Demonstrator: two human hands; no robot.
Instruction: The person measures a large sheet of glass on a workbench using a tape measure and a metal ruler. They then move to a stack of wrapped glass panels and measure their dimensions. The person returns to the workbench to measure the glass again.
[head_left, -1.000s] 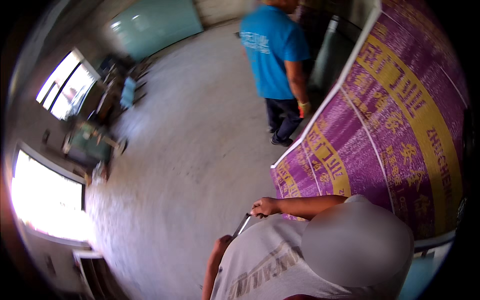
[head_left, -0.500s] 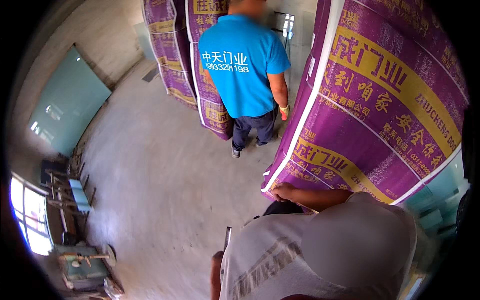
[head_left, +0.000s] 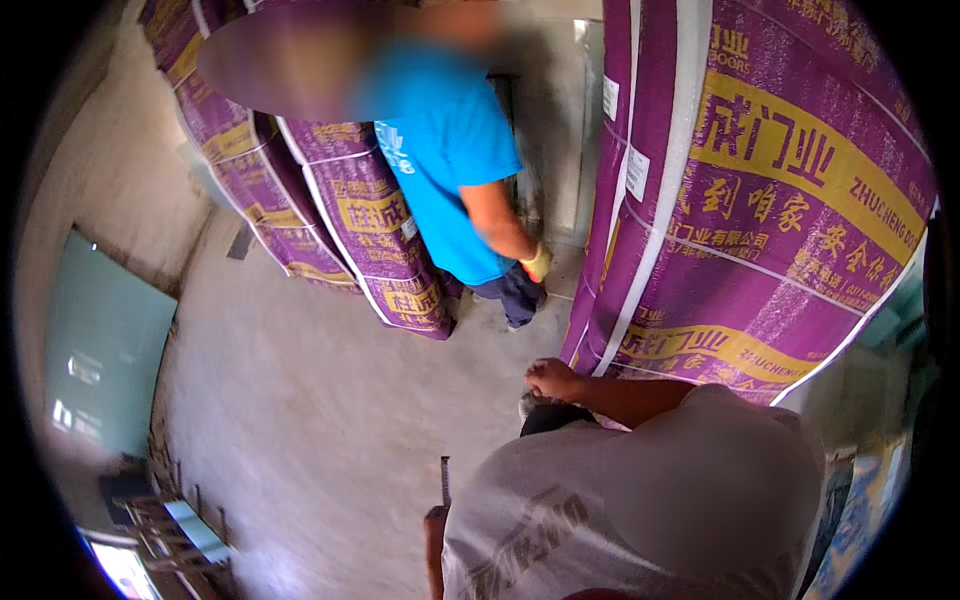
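My left hand (head_left: 436,519) hangs at the lower left, partly hidden by my grey shirt (head_left: 540,520). Its fingers are closed on a narrow dark strip (head_left: 446,482) that sticks out upward; I cannot make out what kind of tool it is. My right forearm reaches leftward across my front. The right hand (head_left: 553,379) at its end is loosely curled, with nothing seen in it. Close by, the lower edge of a tall purple wrapped package (head_left: 740,220) with yellow bands and white edging stands on the right. I see no grip on it.
A co-worker in a blue shirt (head_left: 450,180), wearing a yellow glove (head_left: 538,262), stands ahead. Tall purple packages (head_left: 350,240) stand to their left. A glass sheet (head_left: 110,340) leans on the left wall, with a rack (head_left: 185,530) below it on the concrete floor (head_left: 320,420).
The co-worker has turned from back view to side-on, facing right. My view has shifted, and the left packages show further into it. My right hand now appears clear of the near package's bottom corner.
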